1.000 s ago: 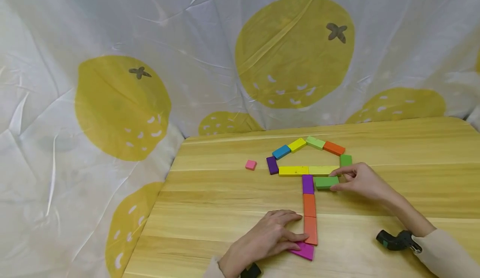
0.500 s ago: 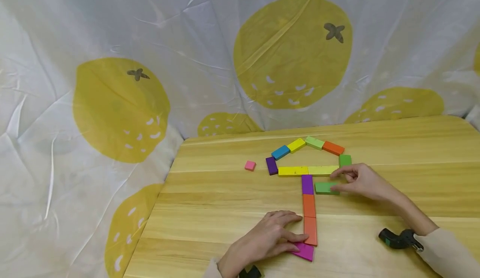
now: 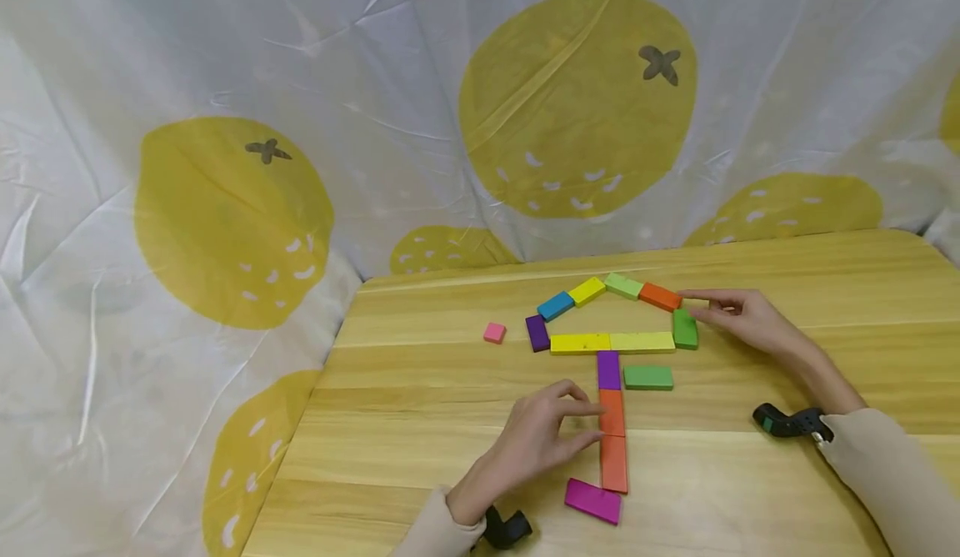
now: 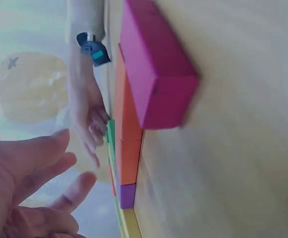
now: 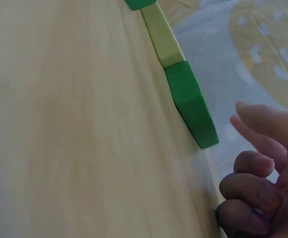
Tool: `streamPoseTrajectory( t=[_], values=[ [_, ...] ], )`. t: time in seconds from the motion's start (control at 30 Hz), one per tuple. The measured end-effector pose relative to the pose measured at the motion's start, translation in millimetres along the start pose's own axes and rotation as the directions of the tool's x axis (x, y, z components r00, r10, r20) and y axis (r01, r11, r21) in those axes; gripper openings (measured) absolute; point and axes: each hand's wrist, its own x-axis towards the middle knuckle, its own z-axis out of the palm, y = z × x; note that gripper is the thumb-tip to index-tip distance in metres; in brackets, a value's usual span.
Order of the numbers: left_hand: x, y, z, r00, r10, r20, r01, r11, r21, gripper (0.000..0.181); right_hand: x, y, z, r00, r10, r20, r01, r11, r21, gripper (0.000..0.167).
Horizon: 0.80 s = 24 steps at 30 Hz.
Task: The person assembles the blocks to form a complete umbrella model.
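My left hand (image 3: pixel 534 434) hovers beside the column of two orange blocks (image 3: pixel 613 465), thumb and forefinger apart with nothing between them. Just below that column a magenta block (image 3: pixel 592 501) lies at a slant; the left wrist view shows it close up. At the right end of the arch, my right hand (image 3: pixel 750 323) is held next to an upright green block (image 3: pixel 685 329) and the orange-red block (image 3: pixel 660 296). From the right wrist, a gap separates its fingers from the green block (image 5: pixel 191 104). A lighter green block (image 3: pixel 648 378) lies right of the purple block (image 3: pixel 608 370).
Two yellow blocks (image 3: pixel 579 343) form a horizontal bar under the arch of coloured blocks (image 3: pixel 587 291). A small pink block (image 3: pixel 494 333) lies apart on the left. Behind the wooden table (image 3: pixel 420 424) hangs a lemon-print cloth (image 3: pixel 405 123).
My right hand has let go of the lighter green block, now slightly lower, and moved up to the arch's right end. My left hand has lifted off the magenta block and moved upward.
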Motion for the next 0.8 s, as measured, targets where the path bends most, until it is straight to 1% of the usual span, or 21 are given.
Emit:
streamPoseTrajectory(
  t=[0.07, 0.13, 0.2, 0.27, 0.33, 0.4, 0.5, 0.6, 0.7, 0.8],
  values=[
    [14.2, -2.1, 2.5, 1.000, -0.002, -0.006, 0.001, 0.999, -0.044, 0.030, 5.0, 1, 3, 1.000, 0.009, 0.011, -0.009, 1.000, -0.004, 0.044],
    [29.1, -3.4, 5.6, 1.000, 0.017, -0.008, -0.017, 0.999, -0.032, 0.032, 9.3, 1, 5, 1.000, 0.010, 0.018, -0.009, 1.000, -0.012, 0.043],
    [43.3, -3.7, 9.4, 0.999, 0.035, -0.008, -0.035, 0.999, 0.009, 0.033, 12.7, 1, 7, 1.000, 0.003, 0.021, -0.002, 1.000, -0.017, 0.043],
    [56.0, -3.3, 13.3, 0.999, 0.036, 0.008, -0.037, 0.998, 0.059, 0.034, 14.9, 1, 8, 1.000, -0.005, 0.025, 0.005, 1.000, -0.024, 0.042],
    [67.1, -2.9, 17.4, 0.999, 0.028, 0.035, -0.032, 0.993, 0.115, 0.036, 16.2, 2, 9, 1.000, -0.005, 0.025, 0.006, 1.000, -0.027, 0.041],
    [75.9, -2.7, 20.9, 0.997, 0.011, 0.077, -0.022, 0.990, 0.137, 0.037, 17.1, 3, 8, 1.000, -0.005, 0.023, 0.006, 1.000, -0.030, 0.040],
    [85.8, -3.1, 25.3, 0.991, -0.013, 0.132, -0.005, 0.991, 0.133, 0.036, 17.8, 4, 8, 1.000, -0.012, 0.016, 0.012, 1.000, -0.025, 0.039],
    [92.2, -3.3, 28.8, 0.984, -0.042, 0.171, 0.025, 0.995, 0.099, 0.034, 17.5, 5, 8, 1.000, -0.021, 0.012, 0.022, 1.000, -0.017, 0.038],
    [97.0, -3.4, 31.8, 0.980, -0.064, 0.189, 0.049, 0.995, 0.083, 0.034, 16.3, 6, 7, 1.000, -0.023, 0.013, 0.023, 1.000, -0.007, 0.037],
    [100.4, -4.0, 33.5, 0.981, -0.044, 0.187, 0.028, 0.996, 0.090, 0.033, 14.8, 8, 8, 1.000, -0.018, 0.015, 0.018, 1.000, 0.004, 0.036]
  ],
)
